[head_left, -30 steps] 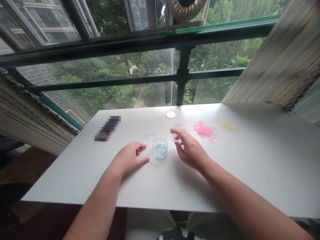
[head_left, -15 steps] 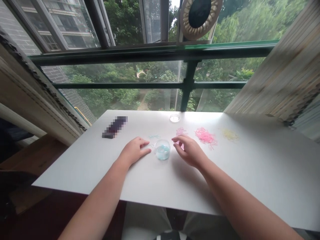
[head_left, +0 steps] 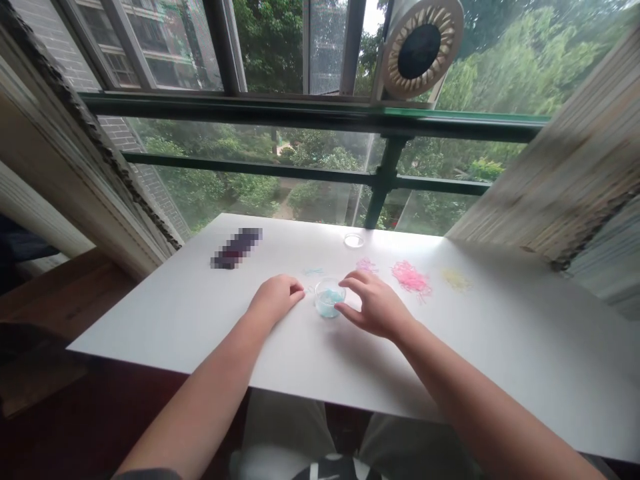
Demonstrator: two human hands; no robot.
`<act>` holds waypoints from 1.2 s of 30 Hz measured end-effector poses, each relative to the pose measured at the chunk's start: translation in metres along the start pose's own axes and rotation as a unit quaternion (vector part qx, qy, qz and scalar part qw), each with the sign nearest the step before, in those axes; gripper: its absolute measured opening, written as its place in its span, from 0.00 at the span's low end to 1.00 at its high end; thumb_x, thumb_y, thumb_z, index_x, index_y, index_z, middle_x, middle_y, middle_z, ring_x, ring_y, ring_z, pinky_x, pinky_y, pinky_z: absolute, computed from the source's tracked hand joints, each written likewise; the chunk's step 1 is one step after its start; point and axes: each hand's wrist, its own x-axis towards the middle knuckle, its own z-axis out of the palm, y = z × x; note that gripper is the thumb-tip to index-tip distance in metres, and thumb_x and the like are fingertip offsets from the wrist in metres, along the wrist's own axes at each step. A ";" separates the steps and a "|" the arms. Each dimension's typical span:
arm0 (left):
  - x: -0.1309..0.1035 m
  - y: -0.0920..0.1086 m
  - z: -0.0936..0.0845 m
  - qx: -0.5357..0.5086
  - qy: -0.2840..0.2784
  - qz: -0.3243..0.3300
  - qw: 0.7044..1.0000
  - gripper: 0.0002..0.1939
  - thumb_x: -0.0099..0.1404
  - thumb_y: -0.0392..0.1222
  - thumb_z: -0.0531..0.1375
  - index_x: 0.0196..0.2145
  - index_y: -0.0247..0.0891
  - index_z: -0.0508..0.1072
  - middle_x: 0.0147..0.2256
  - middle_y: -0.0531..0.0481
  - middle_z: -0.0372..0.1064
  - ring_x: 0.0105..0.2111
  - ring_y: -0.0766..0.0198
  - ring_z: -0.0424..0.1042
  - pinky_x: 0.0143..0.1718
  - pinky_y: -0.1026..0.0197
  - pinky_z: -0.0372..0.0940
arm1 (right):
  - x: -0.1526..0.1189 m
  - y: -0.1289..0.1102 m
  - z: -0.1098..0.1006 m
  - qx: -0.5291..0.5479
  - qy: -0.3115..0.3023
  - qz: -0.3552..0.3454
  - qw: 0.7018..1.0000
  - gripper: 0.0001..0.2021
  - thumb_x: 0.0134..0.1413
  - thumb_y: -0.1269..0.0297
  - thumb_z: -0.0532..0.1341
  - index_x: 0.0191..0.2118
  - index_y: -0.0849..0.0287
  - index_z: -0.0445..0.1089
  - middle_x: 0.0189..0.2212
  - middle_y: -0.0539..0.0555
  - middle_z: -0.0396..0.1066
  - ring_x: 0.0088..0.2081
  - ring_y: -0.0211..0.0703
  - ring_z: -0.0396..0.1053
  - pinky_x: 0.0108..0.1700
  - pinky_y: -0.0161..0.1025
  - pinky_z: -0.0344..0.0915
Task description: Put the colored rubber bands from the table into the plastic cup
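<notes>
Worktop [head_left: 300,360] plain white. Between left hand [head_left: 274,301] and right hand [head_left: 377,303]: colourless clear dish [head_left: 330,316], pale blue-turquoise pieces [head_left: 327,303] inside. Same pale blue in the loose strands [head_left: 314,271] just beyond. Past right hand, left to right: lilac pile [head_left: 367,266], vivid pink pile [head_left: 411,277], pale yellow pile [head_left: 456,279]. Beyond left hand, oblong item [head_left: 237,248] in purple-black mosaic blocks, dull red among them. Far right of right hand, curtain [head_left: 565,153] cream, streaked brown-grey.

"What sat on the table [head_left: 320,360]?"

"I saw the bowl [head_left: 320,308] with strands [head_left: 330,300] in it, the lid [head_left: 354,241] behind it, three piles [head_left: 410,276] to its right, and a blurred object [head_left: 237,248] leftward."
</notes>
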 end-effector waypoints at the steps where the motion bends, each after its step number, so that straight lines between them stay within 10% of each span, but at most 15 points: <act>1: 0.000 0.000 -0.001 0.007 -0.001 -0.009 1.000 0.07 0.57 0.44 0.58 0.30 0.44 0.76 0.31 0.53 0.74 0.31 0.62 0.70 0.30 0.63 0.60 | -0.001 0.000 -0.001 0.004 -0.006 0.000 1.000 0.17 0.52 0.55 0.60 0.45 0.57 0.68 0.44 0.57 0.68 0.43 0.47 0.67 0.44 0.43 0.64; 9: 0.005 -0.004 0.006 0.037 0.041 0.047 0.997 0.08 0.62 0.42 0.54 0.29 0.40 0.72 0.35 0.49 0.72 0.34 0.59 0.70 0.33 0.60 0.61 | 0.033 0.027 -0.002 0.043 -0.042 0.066 0.996 0.10 0.56 0.68 0.55 0.43 0.57 0.69 0.42 0.54 0.69 0.35 0.38 0.69 0.38 0.36 0.64; 17: 0.022 -0.002 0.016 -0.021 0.024 0.225 0.974 0.04 0.59 0.41 0.59 0.30 0.40 0.73 0.36 0.49 0.71 0.39 0.60 0.69 0.41 0.61 0.63 | 0.112 0.040 0.016 -0.032 -0.248 -0.046 0.967 0.26 0.46 0.77 0.60 0.54 0.55 0.67 0.49 0.57 0.66 0.35 0.38 0.69 0.37 0.33 0.63; 25: 0.021 0.002 0.016 -0.010 0.020 0.158 0.987 0.07 0.60 0.39 0.56 0.32 0.43 0.75 0.33 0.53 0.74 0.33 0.62 0.71 0.33 0.63 0.62 | 0.145 0.022 0.030 -0.096 -0.333 -0.179 0.921 0.28 0.45 0.77 0.60 0.54 0.50 0.67 0.47 0.55 0.67 0.38 0.41 0.68 0.38 0.34 0.61; 36: 0.011 -0.006 0.008 -0.106 0.099 0.135 0.980 0.07 0.62 0.41 0.55 0.36 0.42 0.73 0.35 0.52 0.75 0.33 0.63 0.72 0.37 0.63 0.65 | 0.130 0.038 0.042 -0.162 -0.269 -0.247 0.917 0.10 0.53 0.72 0.54 0.33 0.61 0.74 0.34 0.56 0.71 0.30 0.39 0.66 0.29 0.35 0.52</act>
